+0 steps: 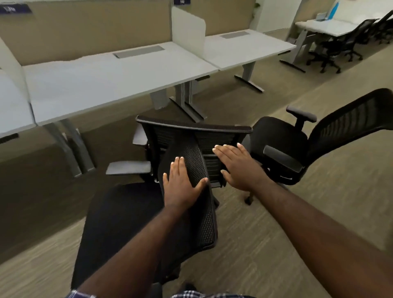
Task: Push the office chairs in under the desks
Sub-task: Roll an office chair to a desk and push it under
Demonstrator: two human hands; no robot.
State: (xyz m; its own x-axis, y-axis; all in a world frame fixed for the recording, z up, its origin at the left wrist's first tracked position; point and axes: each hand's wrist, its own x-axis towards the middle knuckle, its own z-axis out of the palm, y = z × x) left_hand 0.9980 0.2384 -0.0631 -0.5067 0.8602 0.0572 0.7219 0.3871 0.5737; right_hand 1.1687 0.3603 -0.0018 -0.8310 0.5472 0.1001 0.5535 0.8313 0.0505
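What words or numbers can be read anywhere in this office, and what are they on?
"140", roughly: white digits on the dark blue tag atop the partition behind the right desk; blurred, so uncertain.
Dark blue tag at the top left, above the left desk: white digits, too blurred to read.
Nothing readable on the chairs.

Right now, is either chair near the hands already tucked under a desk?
No. Both the chair being pushed and the second chair stand out on the carpet, clear of the desk, with both hands flat on the first one's backrest.
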